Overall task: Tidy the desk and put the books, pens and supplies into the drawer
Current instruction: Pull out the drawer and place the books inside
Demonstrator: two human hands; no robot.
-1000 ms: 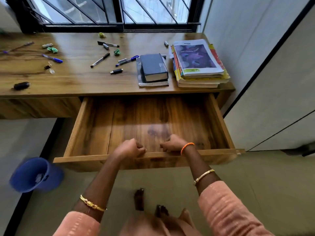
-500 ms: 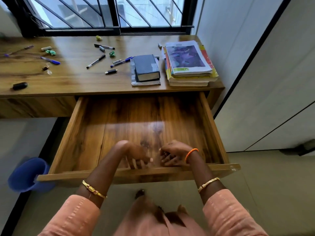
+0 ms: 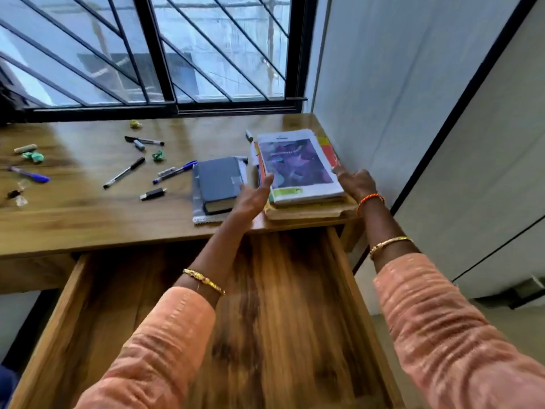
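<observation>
We have lifted both hands off the drawer (image 3: 206, 335) front and reached to the book stack (image 3: 298, 169) at two o'clock on the desk (image 3: 73, 214). Our left hand (image 3: 253, 196) and right hand (image 3: 355, 181) flank it with fingers straight, gripping nothing. Pens (image 3: 124, 172) lie scattered toward ten o'clock.

Stack of books (image 3: 298, 169) at desk's (image 3: 88, 211) right end, scattered pens (image 3: 124, 172), pulled-out wooden drawer (image 3: 283, 305) below.
</observation>
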